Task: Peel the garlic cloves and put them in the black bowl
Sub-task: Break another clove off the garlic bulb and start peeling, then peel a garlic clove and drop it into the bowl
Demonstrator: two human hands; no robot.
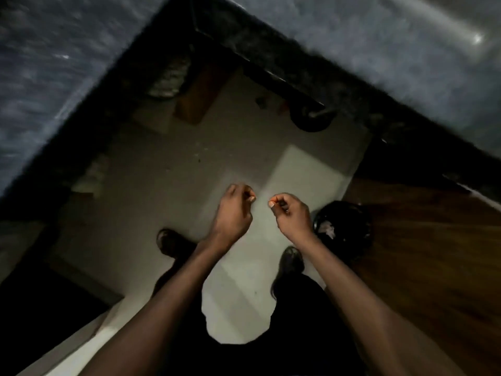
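I am looking down at a pale tiled floor [168,169], and the frame is blurred. My left hand [233,210] and my right hand [291,213] hang side by side above the floor, a small gap between them. Both have their fingers curled in, thumb against fingertips. I see no clove or peel in either hand. No garlic and no black bowl are in view.
A black-lined bin [343,226] with pale scraps inside stands on the floor just right of my right hand. Dark speckled countertops [379,36] run along the top left and top right. A wooden cabinet front [433,253] is at right. My two shoes [291,260] are below my hands.
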